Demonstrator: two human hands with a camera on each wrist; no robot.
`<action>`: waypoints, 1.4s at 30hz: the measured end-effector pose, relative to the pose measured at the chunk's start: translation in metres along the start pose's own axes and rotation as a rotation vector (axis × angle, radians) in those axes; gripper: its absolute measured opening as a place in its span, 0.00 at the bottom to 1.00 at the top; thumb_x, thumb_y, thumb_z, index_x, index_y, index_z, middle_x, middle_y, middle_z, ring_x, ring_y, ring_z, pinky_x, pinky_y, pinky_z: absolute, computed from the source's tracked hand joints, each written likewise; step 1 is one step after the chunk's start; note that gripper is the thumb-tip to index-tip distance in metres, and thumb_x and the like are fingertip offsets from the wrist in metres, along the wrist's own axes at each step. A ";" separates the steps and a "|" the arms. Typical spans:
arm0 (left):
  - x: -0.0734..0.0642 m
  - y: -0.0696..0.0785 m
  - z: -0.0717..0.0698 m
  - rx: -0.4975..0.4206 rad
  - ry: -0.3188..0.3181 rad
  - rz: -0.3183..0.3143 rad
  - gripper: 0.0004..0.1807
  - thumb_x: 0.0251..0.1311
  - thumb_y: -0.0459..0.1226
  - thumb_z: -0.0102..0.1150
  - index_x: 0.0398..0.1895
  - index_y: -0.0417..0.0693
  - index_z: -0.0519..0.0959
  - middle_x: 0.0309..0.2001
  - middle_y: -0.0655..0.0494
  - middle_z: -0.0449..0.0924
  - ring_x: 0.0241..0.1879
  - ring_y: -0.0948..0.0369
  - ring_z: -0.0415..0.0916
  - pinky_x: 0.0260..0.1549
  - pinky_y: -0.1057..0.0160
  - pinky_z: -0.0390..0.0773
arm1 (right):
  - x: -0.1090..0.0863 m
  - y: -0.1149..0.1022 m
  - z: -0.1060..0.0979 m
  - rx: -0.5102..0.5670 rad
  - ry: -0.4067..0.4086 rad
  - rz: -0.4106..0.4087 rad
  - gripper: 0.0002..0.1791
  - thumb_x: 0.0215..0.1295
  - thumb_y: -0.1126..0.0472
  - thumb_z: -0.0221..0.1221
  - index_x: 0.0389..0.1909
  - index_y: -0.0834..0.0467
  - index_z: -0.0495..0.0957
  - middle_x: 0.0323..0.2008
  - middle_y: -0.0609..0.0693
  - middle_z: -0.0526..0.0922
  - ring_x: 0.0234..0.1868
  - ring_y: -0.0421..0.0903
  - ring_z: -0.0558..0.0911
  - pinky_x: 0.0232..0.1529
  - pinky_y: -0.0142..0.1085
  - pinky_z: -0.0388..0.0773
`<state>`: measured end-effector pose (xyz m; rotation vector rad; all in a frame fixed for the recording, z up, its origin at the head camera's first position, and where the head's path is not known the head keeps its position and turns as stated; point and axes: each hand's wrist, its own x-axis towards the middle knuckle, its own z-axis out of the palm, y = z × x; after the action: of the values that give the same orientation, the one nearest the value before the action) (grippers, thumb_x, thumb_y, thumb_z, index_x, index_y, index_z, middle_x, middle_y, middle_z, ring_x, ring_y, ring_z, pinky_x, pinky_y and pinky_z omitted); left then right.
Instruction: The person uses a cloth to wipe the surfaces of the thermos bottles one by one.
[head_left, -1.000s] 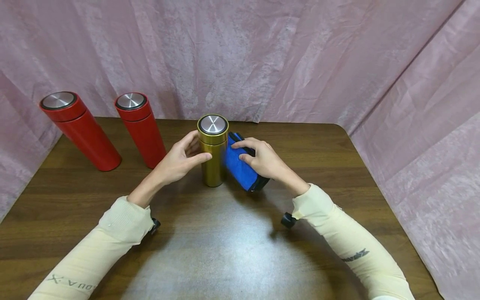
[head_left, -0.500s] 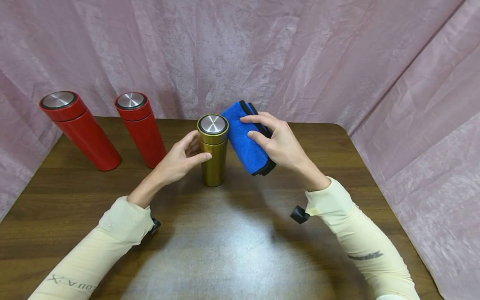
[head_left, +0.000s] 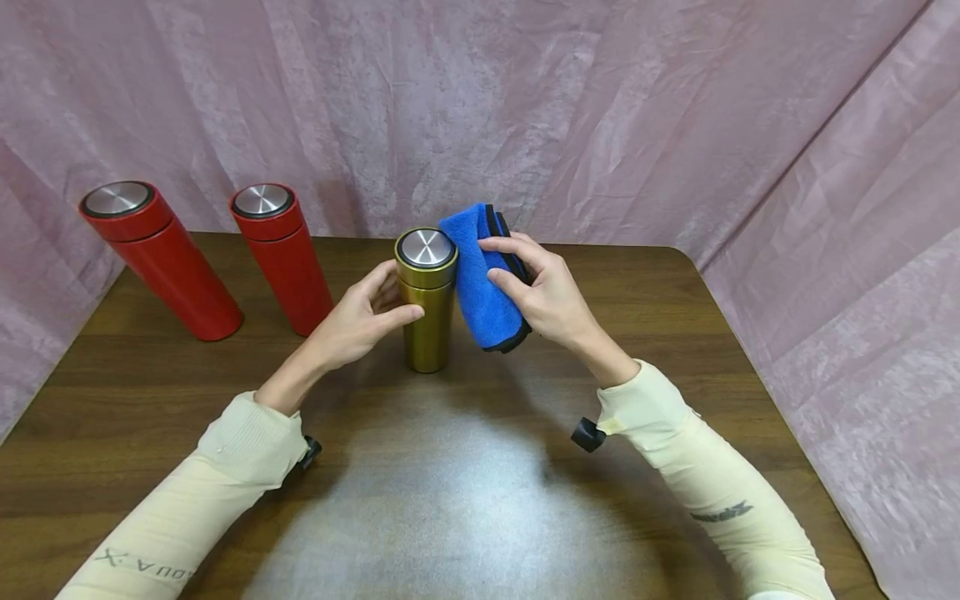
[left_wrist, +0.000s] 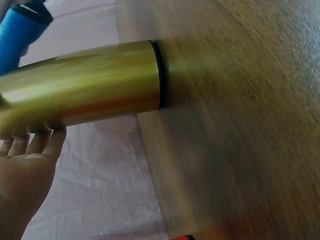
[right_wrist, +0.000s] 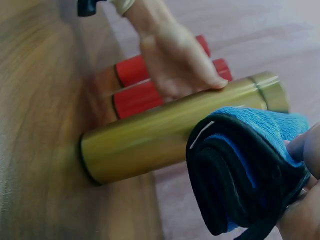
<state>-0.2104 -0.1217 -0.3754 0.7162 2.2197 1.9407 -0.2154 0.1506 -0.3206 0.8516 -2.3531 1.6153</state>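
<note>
A gold vacuum flask (head_left: 429, 325) with a brushed metal lid stands upright on the table. My left hand (head_left: 360, 321) grips its left side, thumb in front and fingers curled behind. My right hand (head_left: 551, 292) pinches a folded blue cloth (head_left: 480, 292) with black edging, held off the table. The cloth's left edge lies against the flask's right upper side, near the lid. In the right wrist view the folded layers of the cloth (right_wrist: 235, 170) show in front of the flask (right_wrist: 150, 135). The left wrist view shows my left fingertips (left_wrist: 52, 142) against the flask.
Two red vacuum flasks with metal lids stand to the left, one farther left (head_left: 176, 275) and one nearer (head_left: 288, 275) my left hand. The wooden table (head_left: 450, 500) ends at a pink curtain (head_left: 480, 117) behind and on the right.
My right hand has raised the blue cloth from lower on the gold flask's right side to near its lid, then shifted slightly left against it. My left hand has stayed in place.
</note>
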 end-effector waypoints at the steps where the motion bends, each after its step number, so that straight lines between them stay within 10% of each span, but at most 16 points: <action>1: 0.000 0.000 0.000 -0.002 -0.002 0.000 0.35 0.68 0.29 0.64 0.75 0.39 0.62 0.69 0.46 0.71 0.68 0.52 0.70 0.69 0.51 0.69 | 0.000 0.004 0.002 0.002 -0.007 0.013 0.18 0.71 0.72 0.61 0.61 0.62 0.81 0.60 0.56 0.80 0.60 0.49 0.79 0.60 0.45 0.79; 24: 0.001 0.000 -0.003 0.008 -0.043 0.001 0.36 0.70 0.29 0.62 0.78 0.40 0.58 0.72 0.46 0.68 0.70 0.51 0.68 0.70 0.47 0.67 | -0.012 0.065 0.046 -0.246 -0.185 0.129 0.20 0.68 0.74 0.59 0.61 0.65 0.79 0.59 0.62 0.82 0.59 0.57 0.80 0.63 0.49 0.75; 42: 0.000 0.001 -0.002 -0.010 -0.039 0.021 0.37 0.69 0.26 0.62 0.78 0.40 0.58 0.72 0.46 0.69 0.70 0.51 0.69 0.70 0.48 0.67 | -0.015 0.068 0.059 -0.476 -0.359 0.282 0.23 0.66 0.74 0.58 0.62 0.64 0.80 0.61 0.63 0.81 0.63 0.55 0.78 0.65 0.47 0.75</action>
<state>-0.2103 -0.1234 -0.3740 0.7722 2.1872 1.9285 -0.2294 0.1201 -0.4057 0.7796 -3.0436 0.9491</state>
